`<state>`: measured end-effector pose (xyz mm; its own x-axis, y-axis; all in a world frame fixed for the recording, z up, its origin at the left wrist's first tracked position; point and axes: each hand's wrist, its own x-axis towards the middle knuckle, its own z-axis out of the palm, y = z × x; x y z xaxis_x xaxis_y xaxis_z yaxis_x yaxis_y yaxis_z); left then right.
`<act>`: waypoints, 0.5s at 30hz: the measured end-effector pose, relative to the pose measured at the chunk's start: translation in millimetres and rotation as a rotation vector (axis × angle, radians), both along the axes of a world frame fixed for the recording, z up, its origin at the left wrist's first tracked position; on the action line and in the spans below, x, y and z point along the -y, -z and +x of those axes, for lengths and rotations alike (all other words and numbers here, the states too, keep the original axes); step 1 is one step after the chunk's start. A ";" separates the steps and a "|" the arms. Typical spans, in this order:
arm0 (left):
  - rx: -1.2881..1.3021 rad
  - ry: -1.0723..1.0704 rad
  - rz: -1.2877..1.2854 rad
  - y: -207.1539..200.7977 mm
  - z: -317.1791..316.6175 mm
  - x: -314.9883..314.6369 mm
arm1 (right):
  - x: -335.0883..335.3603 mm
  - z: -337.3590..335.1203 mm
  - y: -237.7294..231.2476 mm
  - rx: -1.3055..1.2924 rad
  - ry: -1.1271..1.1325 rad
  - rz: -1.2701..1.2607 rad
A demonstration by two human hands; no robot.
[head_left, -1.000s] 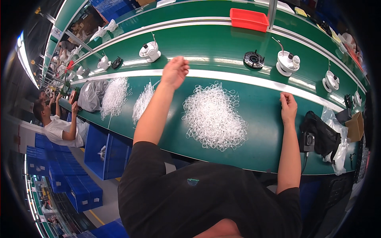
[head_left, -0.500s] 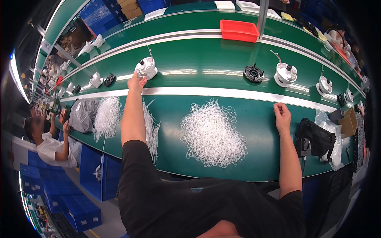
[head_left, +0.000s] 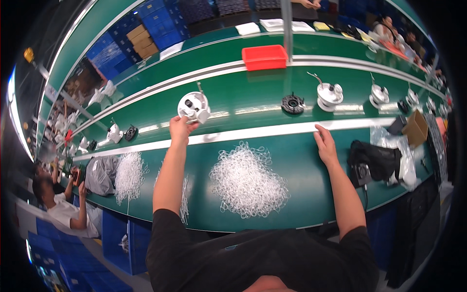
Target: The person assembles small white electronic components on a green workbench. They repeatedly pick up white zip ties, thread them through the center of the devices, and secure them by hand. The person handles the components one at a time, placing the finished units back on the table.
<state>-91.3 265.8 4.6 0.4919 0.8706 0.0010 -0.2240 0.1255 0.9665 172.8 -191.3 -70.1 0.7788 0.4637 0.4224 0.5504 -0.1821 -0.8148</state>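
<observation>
My left hand [head_left: 181, 130] grips the lower rim of a white round plastic housing [head_left: 200, 103] with a short wire standing up from it. The housing is tilted toward me, showing black parts inside, over the green belt. Nothing is in my right hand [head_left: 327, 146], whose fingers stretch out by the white edge strip, below another white housing [head_left: 330, 99] and a black round grille-like part [head_left: 293, 103] on the belt. Between my forearms lies a large heap of white looped ties [head_left: 248, 182] on the green table [head_left: 309, 190].
Straight white ties [head_left: 184, 199] lie beside my left forearm, with another pile [head_left: 130, 175] farther left. A grey bag [head_left: 100, 175] lies beyond it. On the right are a black bag [head_left: 372, 158] and an open carton [head_left: 416, 128]. A red tray [head_left: 265, 57] stands behind the belt. Co-workers sit at the left.
The white housing in my left hand has come to the right and tipped toward me. My right hand's fingers have straightened from a curl. The whole view has shifted.
</observation>
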 end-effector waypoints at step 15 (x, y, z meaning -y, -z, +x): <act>-0.306 0.703 -0.028 5.7 83.9 280.1 | 11.3 -48.0 -69.8 -0.195 -0.228 0.175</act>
<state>-7.4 -14.2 -1.1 0.9049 0.3502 -0.2418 0.1947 0.1644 0.9670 124.8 -202.6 -0.3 0.7370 0.5693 0.3644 0.3919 0.0793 -0.9166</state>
